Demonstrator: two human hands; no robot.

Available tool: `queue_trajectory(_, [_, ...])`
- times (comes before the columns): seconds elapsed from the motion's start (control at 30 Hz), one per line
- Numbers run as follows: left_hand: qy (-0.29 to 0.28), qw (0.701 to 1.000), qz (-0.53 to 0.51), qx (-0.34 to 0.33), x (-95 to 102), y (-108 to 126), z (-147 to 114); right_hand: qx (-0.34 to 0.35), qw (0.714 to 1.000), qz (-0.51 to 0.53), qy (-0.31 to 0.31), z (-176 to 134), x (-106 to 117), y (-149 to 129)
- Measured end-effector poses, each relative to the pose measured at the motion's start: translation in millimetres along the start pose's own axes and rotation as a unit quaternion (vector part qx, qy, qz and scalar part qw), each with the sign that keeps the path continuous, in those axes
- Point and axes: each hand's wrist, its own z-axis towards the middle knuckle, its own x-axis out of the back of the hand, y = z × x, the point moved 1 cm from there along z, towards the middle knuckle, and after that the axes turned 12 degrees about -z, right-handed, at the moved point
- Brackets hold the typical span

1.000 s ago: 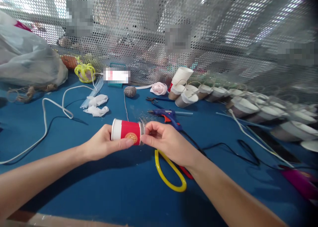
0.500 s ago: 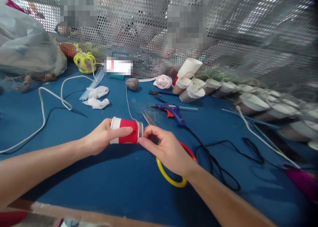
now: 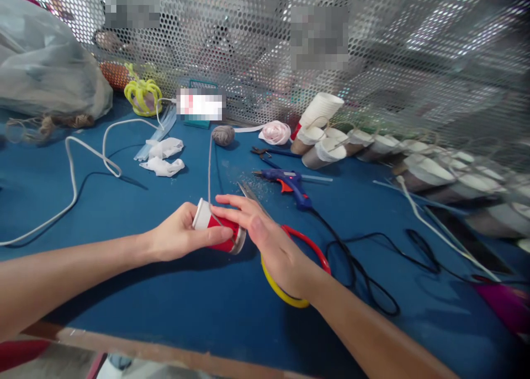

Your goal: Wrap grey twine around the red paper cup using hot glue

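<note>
My left hand (image 3: 178, 236) grips a red and white paper cup (image 3: 202, 215) lying on its side, thumb along the red band. Grey yarn (image 3: 209, 174) runs from a small ball (image 3: 223, 136) down to the cup and across its side, with some wound near the cup's base. Over the cup and the yarn, my right hand (image 3: 269, 243) has its fingers stretched out; whether they press on the yarn I cannot tell. Beneath the right hand lie scissors (image 3: 310, 242) with red and yellow handles, partly hidden.
A blue glue gun (image 3: 290, 183) with a black cord and pliers (image 3: 265, 153) lie beyond my right hand. Several wrapped cups (image 3: 325, 153) stand at the right. White scraps (image 3: 163, 166), a white cable (image 3: 72, 185) and a plastic bag (image 3: 49, 64) are at the left. A perforated metal screen (image 3: 248, 53) stands behind.
My right hand has left its pinch at the cup's base and spread its fingers over the cup's side. The cup has tilted, and the yarn now rises straighter towards the ball.
</note>
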Motion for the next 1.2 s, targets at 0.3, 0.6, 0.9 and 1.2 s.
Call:
queue_trajectory(0.3, [0.087,0.995,0.005,0.037,2.4,-0.6,4.3,-0.146,0.965,-0.163,0.143,11.0,48.5,22.6])
queue_trajectory(0.6, [0.075,0.993,0.076,0.047,7.8,5.2,5.2,-0.378,0.88,-0.282,0.057,27.2,90.3,103.3])
queue_trajectory(0.9, [0.083,0.988,0.126,0.038,12.2,11.8,6.3,-0.334,0.93,-0.072,0.132,11.8,84.2,71.6])
queue_trajectory(1.2, [0.073,0.985,0.148,0.046,14.2,13.0,8.1,-0.243,0.968,0.062,-0.003,-19.0,51.8,11.9])
